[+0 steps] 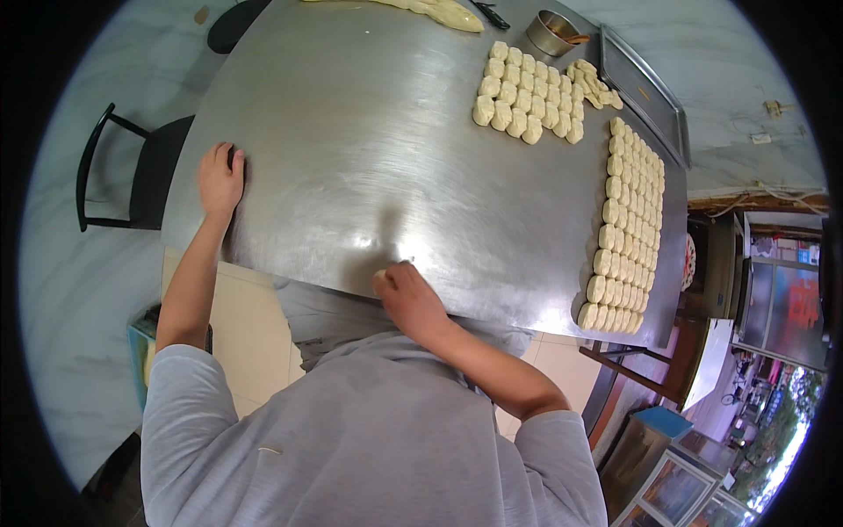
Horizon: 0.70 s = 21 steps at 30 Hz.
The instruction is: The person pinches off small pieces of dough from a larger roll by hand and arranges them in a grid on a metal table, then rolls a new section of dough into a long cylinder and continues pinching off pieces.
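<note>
My left hand (222, 179) rests on the left part of the stainless steel table (316, 151), thumb apart from the fingers, holding nothing. Close to the table's front edge is my right hand (411, 300), its fingers curled inward. A pale spot shows at its fingertips, but I cannot tell whether it is dough or a fingertip. Far to the right, a long block of dough pieces (622, 230) stands in tight rows. Beyond it, towards the back, lies a second group of dough pieces (527, 92), with loose dough scraps (593, 84) beside it.
At the far edge lie a long dough strip (441, 10) and a black-handled tool (492, 14). A metal bowl (552, 33) stands near a metal tray (649, 92) at the back right. A black chair (158, 171) is against the table's left side.
</note>
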Motion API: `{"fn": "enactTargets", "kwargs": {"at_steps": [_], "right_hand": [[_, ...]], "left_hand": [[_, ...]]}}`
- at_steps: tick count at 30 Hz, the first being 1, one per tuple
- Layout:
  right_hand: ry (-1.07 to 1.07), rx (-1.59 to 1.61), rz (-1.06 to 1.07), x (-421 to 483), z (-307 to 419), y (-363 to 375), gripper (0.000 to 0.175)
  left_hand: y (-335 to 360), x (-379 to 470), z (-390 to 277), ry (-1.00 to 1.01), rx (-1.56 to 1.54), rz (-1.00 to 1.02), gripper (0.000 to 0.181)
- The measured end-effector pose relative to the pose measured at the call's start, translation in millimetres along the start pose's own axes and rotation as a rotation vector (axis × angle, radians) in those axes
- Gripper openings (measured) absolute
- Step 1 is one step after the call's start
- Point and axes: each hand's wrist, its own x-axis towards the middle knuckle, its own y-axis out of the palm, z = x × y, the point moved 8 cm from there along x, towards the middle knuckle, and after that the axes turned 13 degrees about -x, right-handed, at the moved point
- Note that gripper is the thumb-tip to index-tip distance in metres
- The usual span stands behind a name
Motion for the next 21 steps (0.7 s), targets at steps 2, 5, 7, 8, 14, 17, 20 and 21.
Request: {"fn": "enactTargets", "kwargs": {"at_steps": [2, 5, 7, 8, 14, 17, 20, 21], "right_hand": [[-0.224, 0.038, 0.008, -5, 6, -22, 0.031], [-0.285, -0.009, 0.056, -21, -22, -34, 0.028], [-0.248, -0.068, 0.054, -19, -48, -51, 0.026], [-0.179, -0.087, 0.051, -21, -70, -48, 0.026], [0.373, -0.274, -0.117, 21, -204, -74, 0.027], [0.533, -0.369, -0.183, 44, -265, -73, 0.027], [0.526, -0.408, -0.197, 72, -285, -72, 0.028], [0.500, -0.409, -0.195, 87, -287, -70, 0.028]], "left_hand": [[-1, -5, 4, -0.014, -0.014, -0.013, 0.033], [1, -4, 4, -0.020, -0.045, 0.006, 0.031], [1, -4, 5, -0.032, -0.031, 0.007, 0.031], [1, -4, 5, -0.039, -0.024, 0.007, 0.031], [-4, -5, 2, -0.064, -0.046, 0.013, 0.030], [-4, -2, -1, -0.056, -0.069, -0.003, 0.030], [-4, -1, -3, -0.076, -0.092, 0.005, 0.029], [-6, 0, -4, -0.089, -0.095, 0.008, 0.029]]}}
